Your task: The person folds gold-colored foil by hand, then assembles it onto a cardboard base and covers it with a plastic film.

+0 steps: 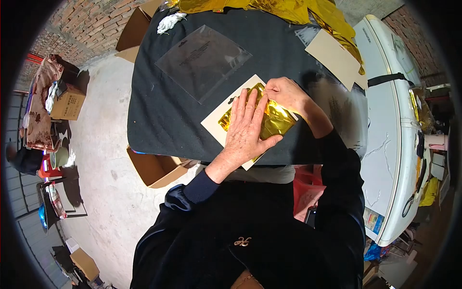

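Observation:
My left hand (246, 126) lies flat with fingers stretched over a folded sheet of shiny gold foil (279, 120). Under the foil is a pale card (214, 121) with a dark hanger-shaped hole near its upper left edge; the card sits tilted on the dark cloth. At the foil's upper right edge, my right hand (287, 96) is closed, its fingers pinching the foil. A flat clear plastic bag (204, 62) with small dark print rests just beyond my hands.
Another pale card (335, 58) and clear bags (339, 113) lie at the right of the black-covered table (149, 111). More gold foil (288, 10) and a white cloth bundle (170, 22) are at the back. A white appliance (390, 120) stands right; an open cardboard box (156, 168) sits lower left.

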A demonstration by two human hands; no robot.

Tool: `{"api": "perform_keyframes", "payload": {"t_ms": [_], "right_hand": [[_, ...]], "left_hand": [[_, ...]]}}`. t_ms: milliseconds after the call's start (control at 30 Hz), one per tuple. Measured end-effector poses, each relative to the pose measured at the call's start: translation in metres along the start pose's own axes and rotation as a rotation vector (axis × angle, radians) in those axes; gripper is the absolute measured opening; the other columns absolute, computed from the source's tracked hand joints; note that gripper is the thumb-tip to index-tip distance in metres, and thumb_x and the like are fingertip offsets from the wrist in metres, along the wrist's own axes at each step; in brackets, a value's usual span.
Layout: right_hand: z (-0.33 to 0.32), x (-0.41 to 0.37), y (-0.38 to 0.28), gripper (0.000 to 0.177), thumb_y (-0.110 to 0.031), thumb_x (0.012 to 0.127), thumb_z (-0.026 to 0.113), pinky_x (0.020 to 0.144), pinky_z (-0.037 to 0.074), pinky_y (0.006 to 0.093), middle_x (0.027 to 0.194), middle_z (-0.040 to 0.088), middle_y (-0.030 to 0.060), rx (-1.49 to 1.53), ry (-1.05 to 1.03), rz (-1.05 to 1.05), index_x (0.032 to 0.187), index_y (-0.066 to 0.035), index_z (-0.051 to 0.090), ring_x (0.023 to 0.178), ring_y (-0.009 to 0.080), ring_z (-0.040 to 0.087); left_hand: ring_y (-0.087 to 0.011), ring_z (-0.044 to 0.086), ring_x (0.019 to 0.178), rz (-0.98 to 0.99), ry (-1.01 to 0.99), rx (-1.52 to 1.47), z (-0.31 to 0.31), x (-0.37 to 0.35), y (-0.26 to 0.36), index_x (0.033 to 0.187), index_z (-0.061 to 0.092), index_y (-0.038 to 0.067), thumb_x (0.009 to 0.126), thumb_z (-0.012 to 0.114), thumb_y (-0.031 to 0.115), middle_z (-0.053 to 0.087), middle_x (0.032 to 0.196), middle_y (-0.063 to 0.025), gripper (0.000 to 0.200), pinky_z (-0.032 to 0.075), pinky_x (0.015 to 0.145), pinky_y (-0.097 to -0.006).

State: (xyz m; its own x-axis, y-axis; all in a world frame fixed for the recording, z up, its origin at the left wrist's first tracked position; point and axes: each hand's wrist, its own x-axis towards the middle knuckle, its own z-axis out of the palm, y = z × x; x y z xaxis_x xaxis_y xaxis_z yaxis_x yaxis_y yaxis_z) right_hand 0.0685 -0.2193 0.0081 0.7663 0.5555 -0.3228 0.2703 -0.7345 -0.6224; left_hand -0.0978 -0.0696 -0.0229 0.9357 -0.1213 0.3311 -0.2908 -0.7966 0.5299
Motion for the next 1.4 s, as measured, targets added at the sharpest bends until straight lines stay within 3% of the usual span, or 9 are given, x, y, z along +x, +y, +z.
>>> {"api": "perform_keyframes", "payload": {"t_ms": [33, 133, 333, 467, 667, 767, 1067, 1167, 1400], "right_hand": [[-0.001, 0.001, 0.000, 0.027, -0.028, 0.095, 0.067, 0.093, 0.057, 0.0418, 0.104, 0.079, 0.0150, -0.011, -0.014, 0.004, 0.108, -0.007, 0.078, 0.102, 0.0330, 0.076], [-0.002, 0.000, -0.005, 0.029, -0.031, 0.096, 0.064, 0.094, 0.057, 0.0439, 0.104, 0.079, 0.0165, -0.063, -0.022, 0.013, 0.106, -0.008, 0.079, 0.104, 0.0356, 0.076], [-0.001, -0.011, -0.025, 0.038, -0.031, 0.102, 0.051, 0.097, 0.055, 0.0521, 0.110, 0.076, 0.0219, -0.334, 0.046, -0.009, 0.112, -0.003, 0.075, 0.109, 0.0421, 0.072], [0.006, -0.017, -0.024, 0.033, -0.029, 0.106, 0.049, 0.096, 0.054, 0.0536, 0.116, 0.073, 0.0185, -0.443, 0.132, -0.098, 0.113, -0.003, 0.068, 0.112, 0.0410, 0.069], [0.012, -0.007, 0.002, 0.021, -0.019, 0.106, 0.057, 0.093, 0.054, 0.0467, 0.108, 0.071, 0.0173, -0.087, 0.281, -0.259, 0.111, -0.002, 0.067, 0.104, 0.0412, 0.068], [0.013, 0.004, 0.010, 0.030, -0.028, 0.107, 0.053, 0.096, 0.054, 0.0482, 0.112, 0.073, 0.0160, 0.016, 0.282, -0.332, 0.116, -0.006, 0.071, 0.110, 0.0398, 0.068], [-0.007, 0.011, -0.005, 0.031, -0.026, 0.100, 0.066, 0.090, 0.057, 0.0415, 0.106, 0.078, 0.0203, 0.149, 0.012, -0.155, 0.111, 0.002, 0.075, 0.100, 0.0337, 0.076], [-0.011, 0.009, -0.013, 0.032, -0.026, 0.098, 0.067, 0.089, 0.057, 0.0412, 0.104, 0.078, 0.0200, 0.022, 0.040, -0.214, 0.110, 0.003, 0.075, 0.100, 0.0320, 0.076], [-0.007, 0.006, -0.016, 0.027, -0.022, 0.096, 0.068, 0.088, 0.059, 0.0425, 0.104, 0.078, 0.0195, 0.128, 0.040, -0.153, 0.107, 0.002, 0.073, 0.099, 0.0337, 0.076]], "left_hand": [[-0.0471, 0.017, 0.162, 0.000, -0.007, 0.022, 0.001, 0.000, -0.001, 0.168, 0.030, 0.007, 0.086, 0.077, 0.068, 0.026, 0.171, -0.0266, 0.113, 0.016, 0.131, -0.0623], [-0.0486, 0.018, 0.161, 0.012, 0.003, 0.005, 0.001, 0.000, 0.001, 0.166, 0.030, 0.003, 0.084, 0.083, 0.056, 0.025, 0.170, -0.0294, 0.111, 0.014, 0.131, -0.0616], [-0.0486, 0.019, 0.161, 0.008, -0.016, 0.099, 0.003, -0.001, 0.001, 0.167, 0.031, 0.003, 0.092, 0.067, 0.072, 0.028, 0.170, -0.0301, 0.108, 0.015, 0.131, -0.0604], [-0.0492, 0.019, 0.161, 0.004, -0.021, 0.117, 0.003, 0.000, 0.002, 0.166, 0.032, 0.003, 0.092, 0.067, 0.072, 0.028, 0.169, -0.0306, 0.108, 0.015, 0.131, -0.0608], [-0.0489, 0.019, 0.161, 0.006, -0.023, 0.130, 0.005, -0.001, 0.001, 0.166, 0.033, 0.002, 0.091, 0.068, 0.073, 0.028, 0.169, -0.0311, 0.108, 0.016, 0.131, -0.0609], [-0.0489, 0.017, 0.161, 0.001, -0.025, 0.108, 0.003, 0.000, 0.003, 0.166, 0.032, 0.001, 0.090, 0.071, 0.069, 0.027, 0.170, -0.0311, 0.108, 0.015, 0.131, -0.0607], [-0.0484, 0.014, 0.163, -0.002, -0.026, 0.081, 0.004, 0.000, 0.003, 0.166, 0.030, 0.000, 0.088, 0.077, 0.064, 0.022, 0.171, -0.0316, 0.111, 0.013, 0.131, -0.0611], [-0.0488, 0.013, 0.163, 0.000, -0.018, 0.082, 0.005, 0.000, 0.002, 0.166, 0.029, 0.000, 0.088, 0.078, 0.064, 0.022, 0.171, -0.0318, 0.112, 0.013, 0.131, -0.0613], [-0.0493, 0.014, 0.162, -0.007, -0.030, 0.079, 0.003, 0.000, 0.004, 0.167, 0.028, 0.000, 0.087, 0.079, 0.062, 0.021, 0.172, -0.0318, 0.113, 0.013, 0.131, -0.0614]]}}
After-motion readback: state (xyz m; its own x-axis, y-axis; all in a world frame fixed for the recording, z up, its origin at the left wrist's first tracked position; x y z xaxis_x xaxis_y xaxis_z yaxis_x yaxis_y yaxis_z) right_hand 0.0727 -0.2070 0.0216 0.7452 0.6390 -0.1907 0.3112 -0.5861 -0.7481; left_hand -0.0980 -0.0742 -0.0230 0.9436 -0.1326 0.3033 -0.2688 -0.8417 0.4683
